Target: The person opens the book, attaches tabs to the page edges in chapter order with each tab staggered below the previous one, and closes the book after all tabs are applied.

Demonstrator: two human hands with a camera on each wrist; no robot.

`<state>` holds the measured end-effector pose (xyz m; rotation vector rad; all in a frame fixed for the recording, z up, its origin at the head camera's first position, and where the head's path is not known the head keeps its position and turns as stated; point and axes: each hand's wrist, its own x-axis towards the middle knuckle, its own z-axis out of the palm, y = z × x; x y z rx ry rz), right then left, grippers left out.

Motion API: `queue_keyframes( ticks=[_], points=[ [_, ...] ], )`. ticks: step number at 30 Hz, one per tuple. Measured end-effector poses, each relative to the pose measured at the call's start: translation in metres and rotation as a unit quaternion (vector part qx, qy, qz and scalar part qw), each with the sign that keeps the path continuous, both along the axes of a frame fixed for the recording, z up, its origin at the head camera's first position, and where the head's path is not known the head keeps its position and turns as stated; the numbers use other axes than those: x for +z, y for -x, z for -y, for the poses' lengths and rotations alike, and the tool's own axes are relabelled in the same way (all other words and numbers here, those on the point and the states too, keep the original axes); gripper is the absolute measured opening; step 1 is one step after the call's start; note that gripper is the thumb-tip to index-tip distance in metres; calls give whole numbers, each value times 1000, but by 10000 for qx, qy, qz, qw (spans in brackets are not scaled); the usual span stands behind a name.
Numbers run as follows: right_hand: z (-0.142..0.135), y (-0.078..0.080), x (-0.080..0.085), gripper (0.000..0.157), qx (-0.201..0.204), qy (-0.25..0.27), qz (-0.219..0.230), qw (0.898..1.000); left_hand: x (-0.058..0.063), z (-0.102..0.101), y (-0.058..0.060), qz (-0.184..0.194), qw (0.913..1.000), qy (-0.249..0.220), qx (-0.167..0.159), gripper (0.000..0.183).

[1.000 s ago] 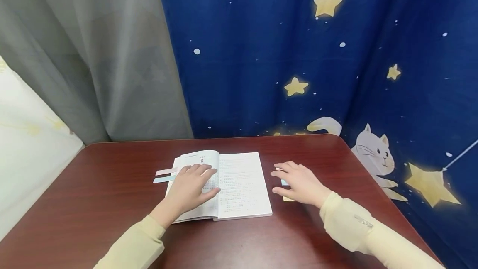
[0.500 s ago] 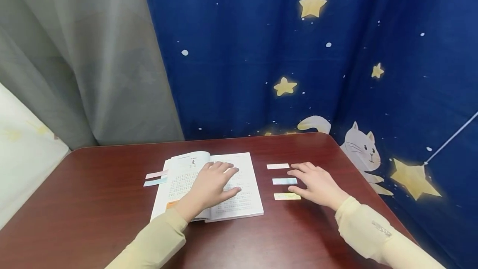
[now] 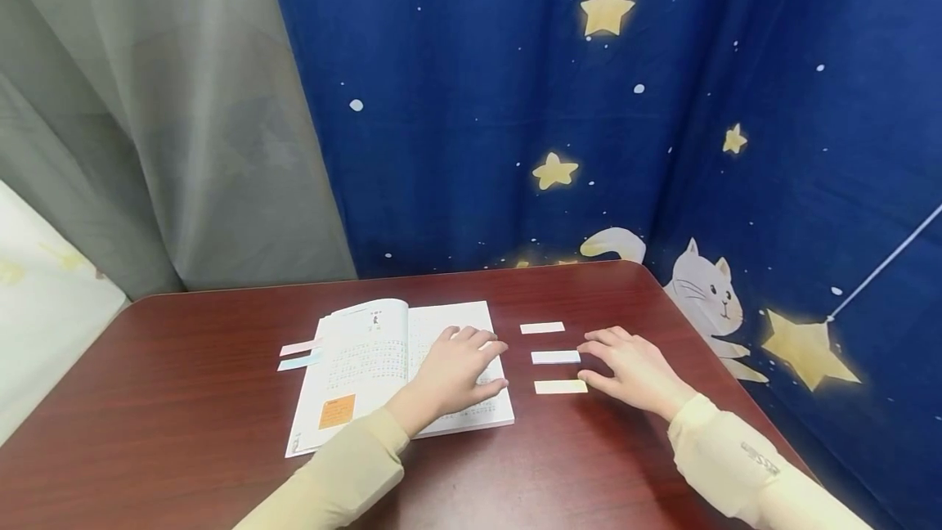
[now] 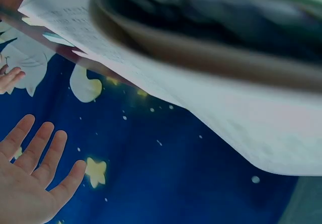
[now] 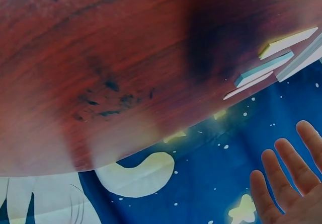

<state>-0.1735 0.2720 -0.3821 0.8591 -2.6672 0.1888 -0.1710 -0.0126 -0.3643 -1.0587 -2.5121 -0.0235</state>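
Note:
An open book point(image 3: 368, 366) lies on the table, its left pages bulging up at the spine. My left hand point(image 3: 455, 370) is over the right-hand page, fingers spread and holding nothing; whether it touches the paper I cannot tell. Right of the book lie three narrow strips like sticky tabs: pink-white point(image 3: 542, 328), pale blue point(image 3: 555, 357) and yellow point(image 3: 561, 387). My right hand point(image 3: 625, 368) is just right of them, fingers loosely extended with nothing in them. In the right wrist view the blue strip point(image 5: 264, 69) shows some thickness. Pink point(image 3: 298, 348) and blue tabs point(image 3: 298, 362) stick out from the book's left edge.
The dark red wooden table point(image 3: 184, 399) has a rounded far edge. Behind it hang a grey curtain point(image 3: 221, 145) and a blue star-patterned curtain point(image 3: 456, 121). A sleeve cuff and pages fill much of the left wrist view.
My left hand has slid right from the left page onto the right page, uncovering an orange printed box. My right hand has drawn back rightward, uncovering the three strips. The head view has turned slightly right.

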Motion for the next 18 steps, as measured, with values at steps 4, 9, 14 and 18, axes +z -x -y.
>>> queue_keyframes(
  ticks=[4,9,14,18],
  points=[
    [-3,1,-6,34,50,10,-38,10000,-5,-13,0,-101,9998,48,-147,42],
    [-4,2,-14,32,96,-131,36,9999,-12,-31,2,-195,9992,230,-245,38],
    [-3,3,-22,27,113,-178,17,9998,-21,-48,4,55,9988,467,-137,34],
    [-2,3,-30,23,179,-200,-78,9996,-28,-59,5,305,9978,589,-80,28]
  ],
)
